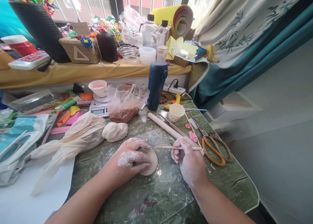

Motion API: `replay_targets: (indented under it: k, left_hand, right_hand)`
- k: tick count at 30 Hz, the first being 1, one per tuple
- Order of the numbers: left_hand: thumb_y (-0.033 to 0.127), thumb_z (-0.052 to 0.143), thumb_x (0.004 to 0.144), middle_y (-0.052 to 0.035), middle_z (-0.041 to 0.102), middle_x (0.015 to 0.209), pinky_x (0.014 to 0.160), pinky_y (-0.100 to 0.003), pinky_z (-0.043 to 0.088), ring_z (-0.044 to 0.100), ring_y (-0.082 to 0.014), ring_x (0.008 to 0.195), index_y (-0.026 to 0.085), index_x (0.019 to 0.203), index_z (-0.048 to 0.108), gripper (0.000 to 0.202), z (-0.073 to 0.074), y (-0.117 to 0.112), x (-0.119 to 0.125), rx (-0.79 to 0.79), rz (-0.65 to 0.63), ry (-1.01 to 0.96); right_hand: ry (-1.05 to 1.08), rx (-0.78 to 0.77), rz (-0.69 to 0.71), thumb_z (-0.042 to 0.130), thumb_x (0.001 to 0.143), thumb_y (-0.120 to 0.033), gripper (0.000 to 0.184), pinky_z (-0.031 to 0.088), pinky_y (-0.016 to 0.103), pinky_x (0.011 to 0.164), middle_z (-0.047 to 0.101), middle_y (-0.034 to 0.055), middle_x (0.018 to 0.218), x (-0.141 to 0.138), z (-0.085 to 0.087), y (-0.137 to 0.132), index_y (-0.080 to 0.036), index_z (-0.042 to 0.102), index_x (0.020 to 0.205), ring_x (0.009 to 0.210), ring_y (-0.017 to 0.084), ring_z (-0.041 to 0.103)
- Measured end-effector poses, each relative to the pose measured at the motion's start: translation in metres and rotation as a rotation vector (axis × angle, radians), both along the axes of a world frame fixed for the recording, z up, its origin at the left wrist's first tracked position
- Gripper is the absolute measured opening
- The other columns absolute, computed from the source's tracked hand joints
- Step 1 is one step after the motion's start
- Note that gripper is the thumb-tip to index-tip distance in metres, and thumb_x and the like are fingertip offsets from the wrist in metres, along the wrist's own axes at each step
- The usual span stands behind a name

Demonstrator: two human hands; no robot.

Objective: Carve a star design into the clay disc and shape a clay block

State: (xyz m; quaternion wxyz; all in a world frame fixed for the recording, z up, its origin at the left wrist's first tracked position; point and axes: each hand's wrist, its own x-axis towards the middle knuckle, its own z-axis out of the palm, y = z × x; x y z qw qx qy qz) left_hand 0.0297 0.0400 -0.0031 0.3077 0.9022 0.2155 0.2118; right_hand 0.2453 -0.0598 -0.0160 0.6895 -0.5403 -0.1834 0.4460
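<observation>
A flat round disc of pale clay (152, 162) lies on a clear sheet (168, 188) on the green table. My left hand (133, 155) rests over its left side, fingers curved onto it and holding it in place; part of the disc is hidden beneath them. In the closed fingers of my right hand (189, 160) is a thin pointed wooden stick (162, 147), its tip pointing left just beyond the disc's edge, not touching it. White powdery residue covers both hands. A pale rolling pin (162, 124) lies behind my right hand. Beyond my left hand sits a lump of white clay (115, 132).
Scissors (215, 152) with orange handles lie at the right edge. A paper cup (176, 112), a dark blue bottle (156, 87), a plastic bag of brown material (126, 106) and a digital scale (98, 109) stand behind. Crumpled plastic (83, 131) spreads at left.
</observation>
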Motion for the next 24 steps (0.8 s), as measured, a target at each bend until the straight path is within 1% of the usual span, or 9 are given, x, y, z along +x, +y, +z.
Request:
replay_targets:
  k: [5, 11, 16, 18, 20, 21, 22, 24]
  left_hand:
    - [0.026, 0.075, 0.091, -0.0048, 0.079, 0.111, 0.098, -0.046, 0.056, 0.069, -0.0262, 0.110, 0.034, 0.092, 0.084, 0.012, 0.000, 0.003, 0.003, -0.001, -0.023, -0.001]
    - [0.025, 0.073, 0.093, -0.0033, 0.080, 0.110, 0.098, -0.044, 0.054, 0.069, -0.0245, 0.108, 0.032, 0.089, 0.082, 0.012, 0.003, 0.002, 0.005, 0.014, -0.037, -0.013]
    - [0.021, 0.069, 0.095, -0.0024, 0.081, 0.106, 0.098, -0.043, 0.054, 0.070, -0.0229, 0.106, 0.028, 0.082, 0.077, 0.017, 0.005, -0.003, 0.011, 0.001, -0.057, -0.020]
    - [0.019, 0.067, 0.095, -0.0031, 0.080, 0.104, 0.098, -0.042, 0.055, 0.071, -0.0225, 0.105, 0.027, 0.083, 0.076, 0.017, 0.005, -0.004, 0.012, -0.014, -0.057, -0.054]
    - [0.020, 0.066, 0.096, -0.0042, 0.079, 0.102, 0.096, -0.041, 0.057, 0.072, -0.0224, 0.103, 0.027, 0.085, 0.075, 0.016, 0.006, -0.004, 0.008, -0.035, 0.010, -0.132]
    - [0.021, 0.067, 0.096, -0.0044, 0.079, 0.101, 0.095, -0.041, 0.058, 0.072, -0.0223, 0.102, 0.027, 0.085, 0.075, 0.014, 0.008, -0.002, 0.004, -0.044, 0.081, -0.181]
    - [0.023, 0.067, 0.096, -0.0043, 0.078, 0.101, 0.095, -0.041, 0.059, 0.072, -0.0224, 0.102, 0.027, 0.086, 0.075, 0.013, 0.012, 0.000, -0.001, -0.050, 0.179, -0.235]
    - [0.028, 0.068, 0.096, -0.0033, 0.076, 0.103, 0.100, -0.044, 0.058, 0.072, -0.0229, 0.105, 0.028, 0.087, 0.074, 0.011, 0.023, 0.007, -0.014, -0.038, 0.433, -0.338]
  right_hand:
    - [0.019, -0.002, 0.003, 0.076, 0.088, -0.051, 0.037, 0.036, 0.022, 0.043, 0.055, -0.0030, 0.057, 0.000, 0.001, 0.000, -0.020, 0.066, 0.072, 0.047, 0.011, 0.049]
    - [0.038, -0.010, 0.007, 0.076, 0.088, -0.051, 0.036, 0.036, 0.022, 0.043, 0.055, -0.0029, 0.057, 0.001, 0.000, 0.001, -0.020, 0.066, 0.073, 0.047, 0.011, 0.049]
    - [0.050, -0.025, 0.008, 0.078, 0.086, -0.050, 0.037, 0.036, 0.022, 0.043, 0.055, -0.0028, 0.056, 0.000, 0.001, 0.001, -0.020, 0.065, 0.070, 0.047, 0.010, 0.048]
    - [0.047, -0.024, 0.007, 0.078, 0.085, -0.051, 0.037, 0.036, 0.022, 0.042, 0.055, -0.0027, 0.056, 0.000, 0.001, 0.002, -0.020, 0.065, 0.071, 0.047, 0.010, 0.048]
    - [0.038, -0.023, 0.005, 0.078, 0.085, -0.051, 0.036, 0.037, 0.022, 0.042, 0.055, -0.0027, 0.057, 0.001, 0.001, 0.002, -0.020, 0.066, 0.072, 0.046, 0.010, 0.048]
    - [0.033, -0.023, 0.003, 0.078, 0.086, -0.051, 0.036, 0.037, 0.022, 0.042, 0.056, -0.0027, 0.057, 0.001, 0.000, 0.002, -0.020, 0.066, 0.072, 0.046, 0.010, 0.048]
    - [0.029, -0.024, 0.001, 0.078, 0.086, -0.051, 0.036, 0.036, 0.021, 0.041, 0.056, -0.0028, 0.057, 0.001, 0.000, 0.001, -0.020, 0.066, 0.072, 0.046, 0.010, 0.048]
    - [0.026, -0.023, -0.004, 0.078, 0.086, -0.051, 0.036, 0.036, 0.021, 0.041, 0.055, -0.0031, 0.056, 0.002, 0.000, 0.001, -0.020, 0.066, 0.072, 0.046, 0.010, 0.048]
